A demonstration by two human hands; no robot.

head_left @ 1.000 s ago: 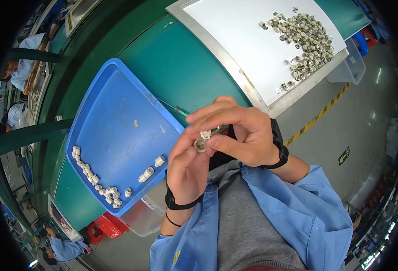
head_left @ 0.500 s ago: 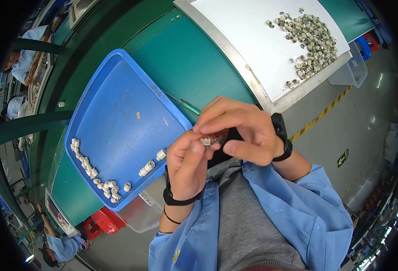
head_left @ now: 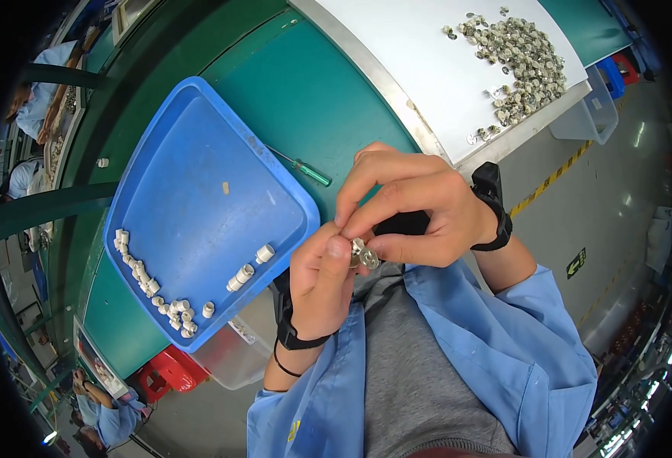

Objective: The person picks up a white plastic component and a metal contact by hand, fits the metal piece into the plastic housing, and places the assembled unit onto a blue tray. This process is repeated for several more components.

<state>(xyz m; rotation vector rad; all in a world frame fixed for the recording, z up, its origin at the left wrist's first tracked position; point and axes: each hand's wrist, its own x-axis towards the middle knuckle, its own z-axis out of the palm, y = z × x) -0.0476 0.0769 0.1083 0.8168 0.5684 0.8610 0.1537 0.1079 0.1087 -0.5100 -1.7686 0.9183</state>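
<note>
Two bare hands are meeting over the person's lap, just in front of the grey shirt (head_left: 397, 359), and they are sharing one small part (head_left: 364, 256). The left hand (head_left: 319, 286) is pinching it tight between thumb and fingers. The right hand (head_left: 427, 210) is half curling, with thumb and fingertips touching near the part and a gap showing behind them; I'm not telling if it is gripping too, because the fingers are hiding that. The part is poking out between the fingertips, with its shiny round plate showing, maybe because such a tiny thing is needing fingertips and not a whole fist.

Beside the left hand, a blue tray (head_left: 198, 145) is sitting on the green table (head_left: 313, 91). Little white pieces (head_left: 174, 309) are lying along its left and near sides, and the rim is probably stopping them from rolling off. A screwdriver (head_left: 313, 172) is lying past the hands, its green handle pointing their way, perhaps for easy grabbing. Farther off, a big heap of parts (head_left: 523, 69) is resting on a white board (head_left: 404, 46), and the white is likely making them easy to see
</note>
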